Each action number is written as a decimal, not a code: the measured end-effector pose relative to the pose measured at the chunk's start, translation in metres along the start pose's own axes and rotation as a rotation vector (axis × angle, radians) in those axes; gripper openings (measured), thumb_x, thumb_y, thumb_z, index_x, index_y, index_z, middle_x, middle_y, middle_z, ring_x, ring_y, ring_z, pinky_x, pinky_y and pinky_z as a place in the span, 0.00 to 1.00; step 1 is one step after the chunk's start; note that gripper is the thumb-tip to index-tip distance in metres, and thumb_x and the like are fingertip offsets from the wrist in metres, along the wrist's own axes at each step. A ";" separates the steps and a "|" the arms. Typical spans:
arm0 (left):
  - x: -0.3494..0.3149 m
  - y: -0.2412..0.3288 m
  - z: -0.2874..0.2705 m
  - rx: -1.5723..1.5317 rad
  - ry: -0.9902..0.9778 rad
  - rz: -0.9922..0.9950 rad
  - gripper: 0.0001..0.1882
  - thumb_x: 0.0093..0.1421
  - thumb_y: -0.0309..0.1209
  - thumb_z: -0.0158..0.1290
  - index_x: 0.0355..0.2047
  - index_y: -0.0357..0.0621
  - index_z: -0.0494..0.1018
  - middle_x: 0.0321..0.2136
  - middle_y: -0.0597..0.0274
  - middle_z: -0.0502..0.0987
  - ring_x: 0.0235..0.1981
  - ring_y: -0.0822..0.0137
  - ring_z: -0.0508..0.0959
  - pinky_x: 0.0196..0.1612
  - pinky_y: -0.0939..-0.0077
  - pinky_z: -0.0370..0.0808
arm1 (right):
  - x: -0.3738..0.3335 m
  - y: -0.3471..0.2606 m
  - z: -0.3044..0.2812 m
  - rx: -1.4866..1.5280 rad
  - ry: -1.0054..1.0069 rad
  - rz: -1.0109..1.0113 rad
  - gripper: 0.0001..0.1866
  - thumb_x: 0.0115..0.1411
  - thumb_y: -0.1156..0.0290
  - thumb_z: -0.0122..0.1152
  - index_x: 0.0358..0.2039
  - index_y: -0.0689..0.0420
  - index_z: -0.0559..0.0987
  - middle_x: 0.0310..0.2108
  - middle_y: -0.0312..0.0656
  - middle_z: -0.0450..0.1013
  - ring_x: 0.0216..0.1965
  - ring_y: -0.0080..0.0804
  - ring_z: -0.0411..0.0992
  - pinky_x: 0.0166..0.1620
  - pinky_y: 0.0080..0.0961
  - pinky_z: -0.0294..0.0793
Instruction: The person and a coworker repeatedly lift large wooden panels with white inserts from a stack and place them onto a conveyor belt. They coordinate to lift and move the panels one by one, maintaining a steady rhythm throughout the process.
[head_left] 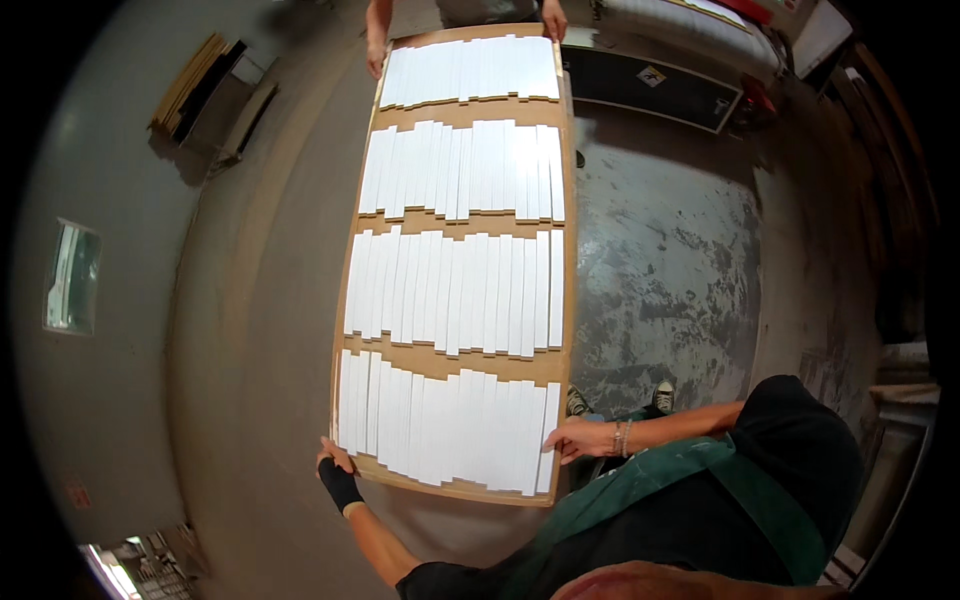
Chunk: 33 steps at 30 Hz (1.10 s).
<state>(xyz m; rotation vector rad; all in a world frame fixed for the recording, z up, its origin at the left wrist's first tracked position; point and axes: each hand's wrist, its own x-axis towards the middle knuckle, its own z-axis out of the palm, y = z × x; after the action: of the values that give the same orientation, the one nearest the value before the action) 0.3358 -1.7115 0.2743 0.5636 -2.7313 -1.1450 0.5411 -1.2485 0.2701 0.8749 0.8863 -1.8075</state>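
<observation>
A long brown board [415,359] stretches away from me, bearing several rows of narrow white strips [455,425] laid side by side with uneven ends. My left hand [335,462], with a black wrap on the wrist, grips the board's near left corner. On the near right edge, my right hand [578,438] closes round the board, its fingertips beside the outermost strip; a bracelet circles that wrist. Across from me, a co-worker's hand [376,58] holds the far left corner and the same person's other hand [554,20] holds the far right corner.
Scuffed grey concrete floor [665,260] lies right of the board. A long black case-like box [650,90] stands at the far right. Stacked boards [190,85] lean by the left wall. Dark shelving or machinery lines the right side. My shoe [663,397] shows below.
</observation>
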 end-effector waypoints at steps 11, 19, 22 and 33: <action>0.063 0.019 0.030 0.196 -0.260 0.318 0.28 0.66 0.44 0.41 0.14 0.33 0.62 0.09 0.58 0.62 0.13 0.71 0.61 0.19 0.71 0.59 | -0.040 -0.017 -0.019 0.348 0.001 -0.454 0.17 0.61 0.54 0.56 0.22 0.53 0.72 0.21 0.29 0.61 0.23 0.20 0.58 0.31 0.22 0.61; 0.065 0.087 0.051 -0.099 -0.485 0.225 0.29 0.66 0.43 0.40 0.09 0.42 0.57 0.05 0.70 0.56 0.08 0.76 0.56 0.14 0.75 0.52 | -0.012 0.018 -0.011 0.474 0.237 -0.695 0.25 0.67 0.52 0.39 0.50 0.60 0.70 0.44 0.40 0.70 0.42 0.27 0.69 0.47 0.27 0.70; 0.078 0.075 0.064 -0.117 -0.464 0.284 0.27 0.66 0.41 0.41 0.10 0.43 0.56 0.08 0.74 0.56 0.12 0.79 0.56 0.15 0.76 0.52 | -0.003 0.022 -0.002 0.531 0.296 -0.810 0.26 0.68 0.53 0.37 0.54 0.61 0.67 0.53 0.42 0.67 0.51 0.31 0.67 0.52 0.28 0.68; 0.072 0.121 0.120 -0.498 -0.683 0.279 0.21 0.67 0.35 0.42 0.15 0.45 0.62 0.12 0.76 0.60 0.14 0.80 0.59 0.15 0.81 0.53 | -0.032 -0.003 -0.026 0.530 0.690 -1.112 0.20 0.65 0.58 0.47 0.35 0.65 0.77 0.33 0.36 0.74 0.35 0.22 0.70 0.41 0.23 0.69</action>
<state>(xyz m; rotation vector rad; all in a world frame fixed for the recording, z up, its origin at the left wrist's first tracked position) 0.2035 -1.5820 0.2736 -0.3265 -2.6753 -2.1265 0.5539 -1.2127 0.2849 1.5900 1.5563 -2.8324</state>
